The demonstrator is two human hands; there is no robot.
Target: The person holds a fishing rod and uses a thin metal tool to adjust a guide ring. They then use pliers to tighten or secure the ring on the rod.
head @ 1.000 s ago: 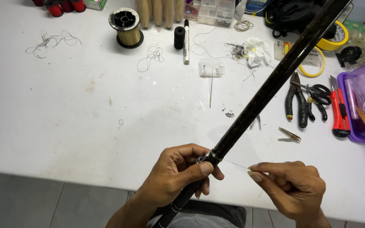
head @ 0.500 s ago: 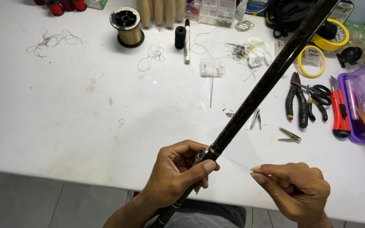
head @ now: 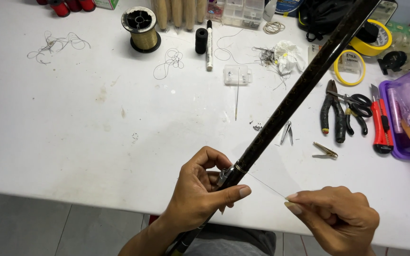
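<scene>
Two hands: left hand (head: 200, 194) grips the dark rod (head: 290, 102), right hand (head: 338, 220) pinches a barely visible thread (head: 266, 186)

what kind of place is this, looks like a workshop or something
Probably a small workbench for repairing or building fishing rods. The left hand grips a long dark rod while the right hand pulls a thin thread from it, and the white table holds a spool of line and pliers.

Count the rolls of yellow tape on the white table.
2. One thick yellow tape roll sits at the far right edge, partly behind the dark rod; one thin yellow ring of tape lies just nearer, beside the pliers. Others may be hidden.
</scene>
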